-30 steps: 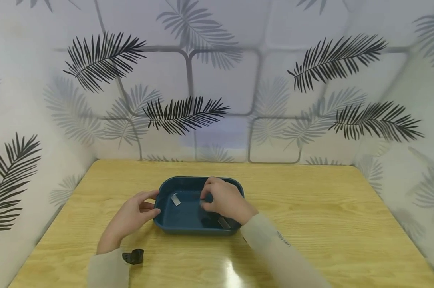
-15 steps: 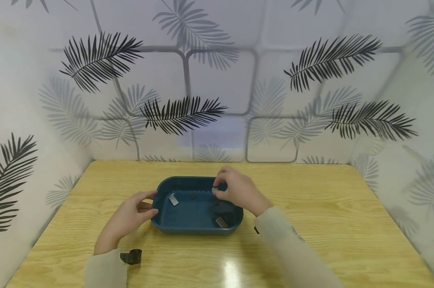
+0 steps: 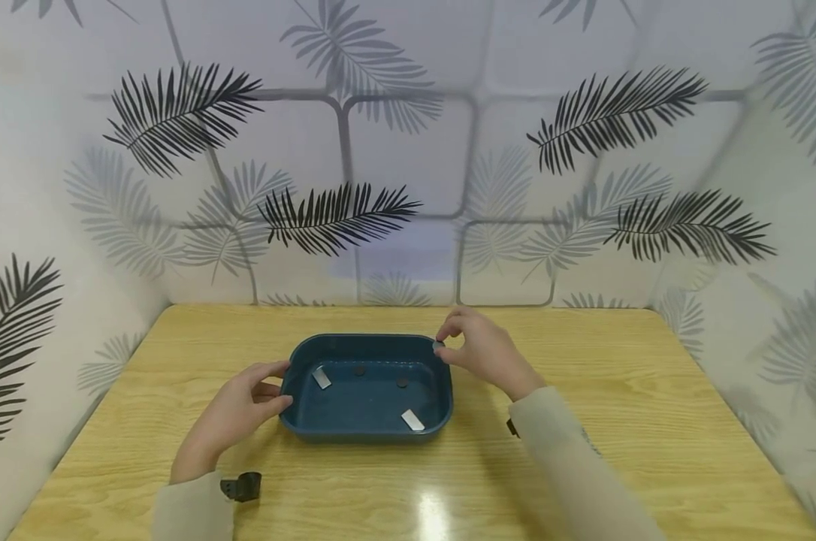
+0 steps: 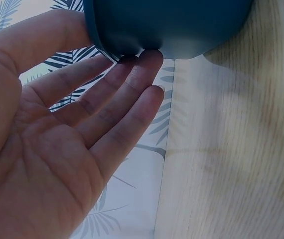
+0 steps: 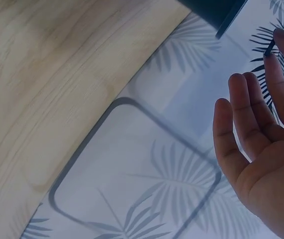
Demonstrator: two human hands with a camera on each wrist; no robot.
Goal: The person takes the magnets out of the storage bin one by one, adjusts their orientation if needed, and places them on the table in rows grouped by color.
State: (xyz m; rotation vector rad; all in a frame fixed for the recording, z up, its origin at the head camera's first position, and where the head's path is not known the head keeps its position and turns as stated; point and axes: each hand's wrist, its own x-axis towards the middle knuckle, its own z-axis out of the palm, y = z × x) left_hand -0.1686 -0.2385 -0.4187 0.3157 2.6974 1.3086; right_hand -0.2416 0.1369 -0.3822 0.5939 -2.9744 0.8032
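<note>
A dark blue rectangular tray [image 3: 364, 435] with rounded corners sits on the table. My left hand [image 3: 235, 409] rests against its left end, thumb and fingertips touching the outer wall. In the left wrist view those fingers [image 4: 127, 109] are nearly straight. My right hand [image 3: 485, 349] pinches a small grey coin-like disc [image 3: 438, 346] between thumb and index finger, at the tray's far right corner. The right wrist view shows this disc edge-on, thin and dark. Inside the tray lie two silvery rectangular pieces, one at left [image 3: 321, 377] and one at front right, plus two small dark discs.
The light wooden table [image 3: 584, 406] reaches back to a wall [image 3: 408, 150] with a leaf pattern. A black wrist strap piece [image 3: 242, 487] sticks out beside the left sleeve.
My right hand has moved right and away from the tray's middle to its far right corner, carrying the pinched disc. The dark discs beneath now show. My left hand stays at the tray's end.
</note>
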